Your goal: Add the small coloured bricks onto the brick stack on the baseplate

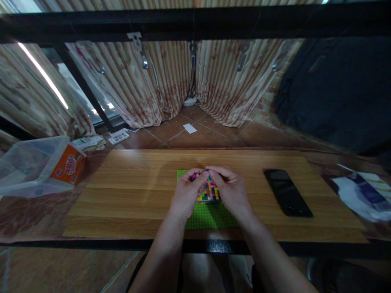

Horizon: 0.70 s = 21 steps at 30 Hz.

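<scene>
A green studded baseplate lies on the wooden board in front of me. Over its upper part sits a block of small multicoloured toy bricks, yellow, pink, red, blue and white among them. My left hand curls in from the left, thumb and fingers pinched at the far edge of the bricks. From the other side my right hand meets it, its thumb and index fingertip closed close to the left thumb. Whatever is between the fingertips is too small and covered to make out.
A black phone lies right of the baseplate on the wooden board. At the left stands a clear plastic bin with an orange packet. Crumpled plastic packaging is at the far right. A dark bar crosses above, before curtains.
</scene>
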Each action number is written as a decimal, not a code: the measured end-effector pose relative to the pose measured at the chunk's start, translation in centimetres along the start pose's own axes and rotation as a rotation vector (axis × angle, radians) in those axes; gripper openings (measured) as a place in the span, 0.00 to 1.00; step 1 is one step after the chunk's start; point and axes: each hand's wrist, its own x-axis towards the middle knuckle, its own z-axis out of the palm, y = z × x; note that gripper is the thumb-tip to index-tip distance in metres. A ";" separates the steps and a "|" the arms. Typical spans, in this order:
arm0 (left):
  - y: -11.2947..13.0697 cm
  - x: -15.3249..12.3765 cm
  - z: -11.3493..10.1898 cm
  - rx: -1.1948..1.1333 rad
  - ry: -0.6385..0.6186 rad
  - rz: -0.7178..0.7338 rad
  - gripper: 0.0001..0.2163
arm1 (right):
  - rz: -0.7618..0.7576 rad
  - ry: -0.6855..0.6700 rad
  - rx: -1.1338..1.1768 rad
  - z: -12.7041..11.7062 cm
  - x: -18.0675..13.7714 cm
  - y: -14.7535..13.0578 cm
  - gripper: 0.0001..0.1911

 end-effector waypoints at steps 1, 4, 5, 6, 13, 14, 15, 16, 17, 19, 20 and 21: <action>0.0 0.0 0.1 0.013 -0.007 0.003 0.14 | 0.007 -0.004 -0.005 -0.1 0.0 -0.1 0.09; -0.1 0.0 0.2 0.014 0.001 0.018 0.14 | 0.098 0.026 0.032 -0.1 0.1 -0.4 0.13; -0.2 0.0 0.2 0.009 0.015 0.024 0.14 | 0.130 0.039 0.046 -0.1 0.1 -0.5 0.14; -0.2 0.0 0.2 0.004 0.031 0.029 0.15 | 0.154 0.052 0.057 -0.1 0.2 -0.5 0.14; -0.4 0.2 0.3 -0.051 0.078 0.058 0.15 | 0.159 -0.070 0.078 0.0 0.1 -0.5 0.11; -0.4 0.1 0.4 -0.054 0.074 0.058 0.14 | 0.159 -0.078 0.084 0.0 0.1 -0.5 0.11; -0.4 0.1 0.4 -0.055 0.067 0.058 0.14 | 0.158 -0.079 0.087 0.1 0.1 -0.4 0.10; -0.4 0.1 0.4 -0.053 0.057 0.057 0.14 | 0.155 -0.076 0.087 0.1 0.1 -0.4 0.10; -0.3 0.0 0.4 -0.048 0.048 0.056 0.14 | 0.148 -0.074 0.086 0.0 0.1 -0.4 0.10; -0.3 0.0 0.5 -0.031 0.040 0.056 0.14 | 0.129 -0.082 0.075 -0.2 0.1 -0.4 0.09; -0.3 0.0 0.5 -0.015 0.043 0.063 0.14 | 0.120 -0.091 0.064 -0.3 0.1 -0.4 0.09; -0.3 0.0 0.5 0.008 0.048 0.074 0.14 | 0.113 -0.099 0.051 -0.4 0.2 -0.4 0.09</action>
